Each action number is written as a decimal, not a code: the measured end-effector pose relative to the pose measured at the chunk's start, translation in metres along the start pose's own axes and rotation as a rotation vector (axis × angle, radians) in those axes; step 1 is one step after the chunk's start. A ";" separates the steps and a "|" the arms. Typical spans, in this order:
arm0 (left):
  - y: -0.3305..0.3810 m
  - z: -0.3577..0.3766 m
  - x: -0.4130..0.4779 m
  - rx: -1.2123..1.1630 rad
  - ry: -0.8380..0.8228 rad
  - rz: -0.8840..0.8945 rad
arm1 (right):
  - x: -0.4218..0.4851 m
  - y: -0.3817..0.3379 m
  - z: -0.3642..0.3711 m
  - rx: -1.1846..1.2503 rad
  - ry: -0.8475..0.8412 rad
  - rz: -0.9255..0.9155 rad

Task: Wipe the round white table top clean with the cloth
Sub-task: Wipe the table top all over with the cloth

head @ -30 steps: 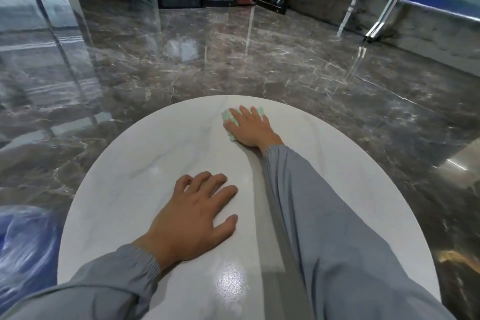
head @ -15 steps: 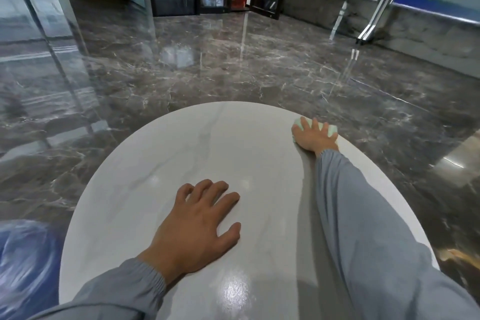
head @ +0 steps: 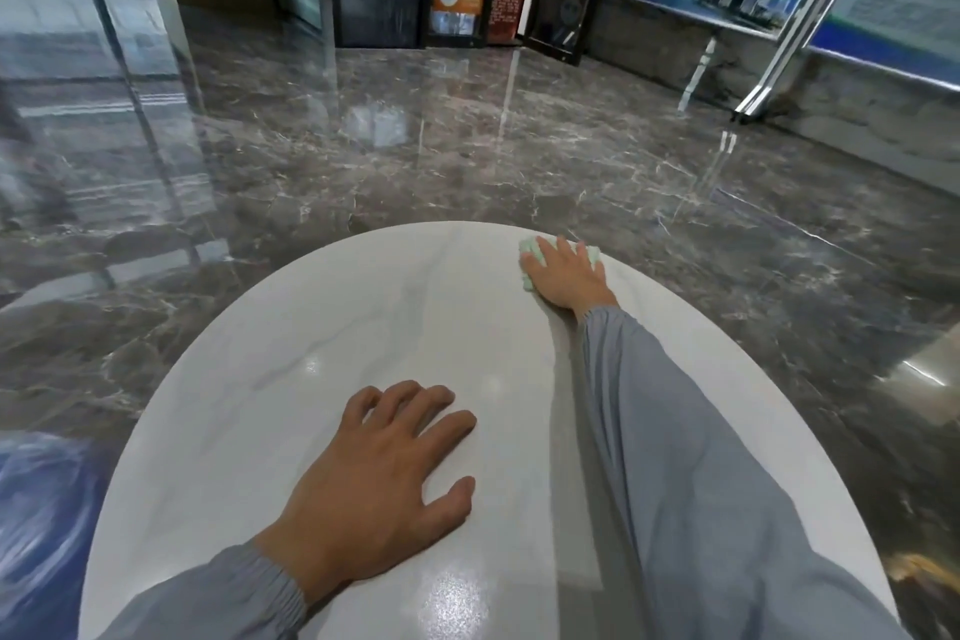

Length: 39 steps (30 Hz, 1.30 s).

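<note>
Two hands are resting on the round white surface point(head: 322, 369): the left hand point(head: 384, 473) is lying flat near the close edge, fingers spread, holding nothing, while the right hand point(head: 563, 276) is pressing the pale green cloth point(head: 530, 248) down with straight fingers at the far right rim. Glossy dark marble floor point(head: 467, 146) is surrounding the surface, and a blurred blue object point(head: 36, 509) is showing at lower left.
</note>
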<state>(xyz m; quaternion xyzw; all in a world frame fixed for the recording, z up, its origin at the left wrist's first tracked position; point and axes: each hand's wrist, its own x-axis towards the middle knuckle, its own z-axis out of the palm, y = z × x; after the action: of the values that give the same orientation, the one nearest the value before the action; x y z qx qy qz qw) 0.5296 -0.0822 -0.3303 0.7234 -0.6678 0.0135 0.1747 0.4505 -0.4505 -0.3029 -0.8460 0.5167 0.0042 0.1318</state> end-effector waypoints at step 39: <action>-0.006 0.000 0.004 -0.046 0.005 0.053 | -0.038 -0.201 0.062 -0.219 -0.190 -0.825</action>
<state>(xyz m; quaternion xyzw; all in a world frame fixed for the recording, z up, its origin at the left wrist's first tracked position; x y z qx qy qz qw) 0.5357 -0.0853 -0.3306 0.7011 -0.6866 0.0046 0.1924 0.6164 -0.3162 -0.3128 -0.9864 0.1176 0.0840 0.0788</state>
